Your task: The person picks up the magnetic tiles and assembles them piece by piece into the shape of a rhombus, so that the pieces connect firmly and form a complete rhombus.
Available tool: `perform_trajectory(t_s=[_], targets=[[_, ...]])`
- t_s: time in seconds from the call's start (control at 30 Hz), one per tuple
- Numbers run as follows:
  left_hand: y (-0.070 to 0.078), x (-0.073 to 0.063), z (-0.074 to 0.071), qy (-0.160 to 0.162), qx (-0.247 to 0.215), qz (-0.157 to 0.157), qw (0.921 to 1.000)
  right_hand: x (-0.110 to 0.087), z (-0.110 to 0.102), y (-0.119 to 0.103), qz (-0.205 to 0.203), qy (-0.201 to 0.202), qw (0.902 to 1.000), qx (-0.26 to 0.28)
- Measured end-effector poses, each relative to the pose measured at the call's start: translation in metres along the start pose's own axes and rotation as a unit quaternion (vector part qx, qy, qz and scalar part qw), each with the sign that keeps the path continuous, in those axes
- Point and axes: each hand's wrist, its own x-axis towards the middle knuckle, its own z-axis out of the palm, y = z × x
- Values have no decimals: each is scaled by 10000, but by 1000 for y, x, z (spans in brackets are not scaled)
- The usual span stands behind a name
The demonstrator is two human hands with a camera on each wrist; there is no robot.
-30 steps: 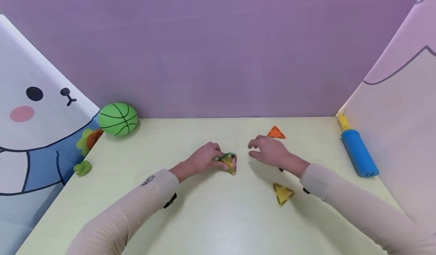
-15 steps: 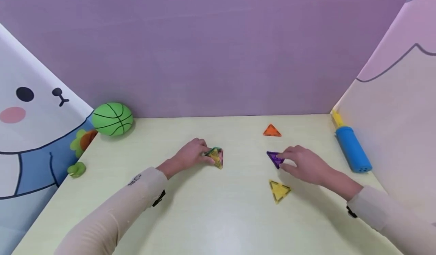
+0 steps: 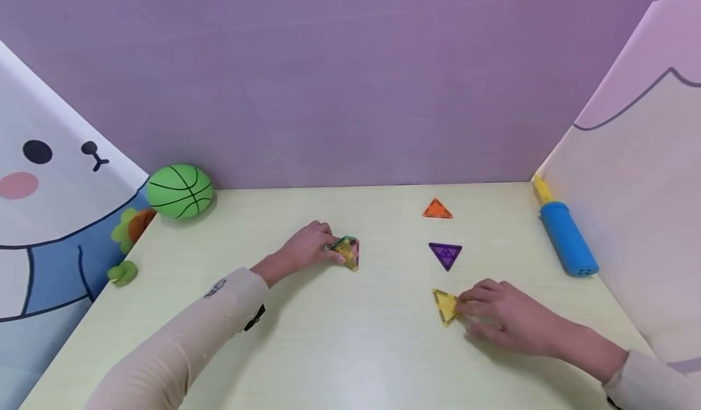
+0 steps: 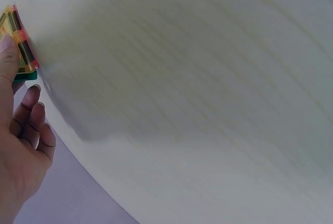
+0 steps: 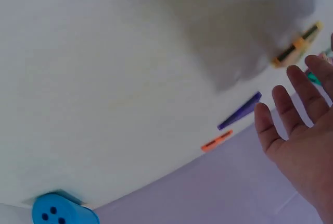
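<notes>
At the far left, a printed cloth [image 3: 55, 215] showed a white animal in blue, and in front of it, at the edge of the table [image 3: 328, 349], was a small green toy [image 3: 123, 272]. A little further to the right, in the back corner, was a green ball [image 3: 179, 191] with black lines. Then came the left hand [image 3: 303, 249], whose thumb and forefinger were clamped on a block [image 3: 348, 253] with yellow, pink and green sides; its other fingers were bent loosely, as the left wrist view showed. The block was near the middle of the table. To the right of it, well apart, a row went from far to near: the orange tile [image 3: 437, 209], the purple tile [image 3: 445, 254] and the yellow tile [image 3: 443, 305]. The right hand [image 3: 515, 319] was at the right corner of the yellow tile, with its fingers somewhat apart (whether the fingertips touched this tile, I could not tell, because they covered the corner). At the far right, the blue pump [image 3: 568, 239] lay on the table, with its yellow end toward the back.
</notes>
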Motion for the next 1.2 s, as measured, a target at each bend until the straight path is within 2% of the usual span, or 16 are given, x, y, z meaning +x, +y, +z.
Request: perform_trajectory(t_s=[0.2, 0.6, 1.03, 1.2], targets=[[-1, -1, 0, -50, -20, -5, 10000, -6, 9, -1, -311, 125, 9994, -130], [0, 0, 3, -54, 33, -74, 10000, 2, 15, -5, -85, -122, 9999, -20], [0, -2, 3, -40, 40, -128, 9999, 44, 21, -14, 7, -282, 9994, 186], [1, -4, 1, -48, 57, -165, 9998, 58, 23, -16, -211, -108, 9997, -61]])
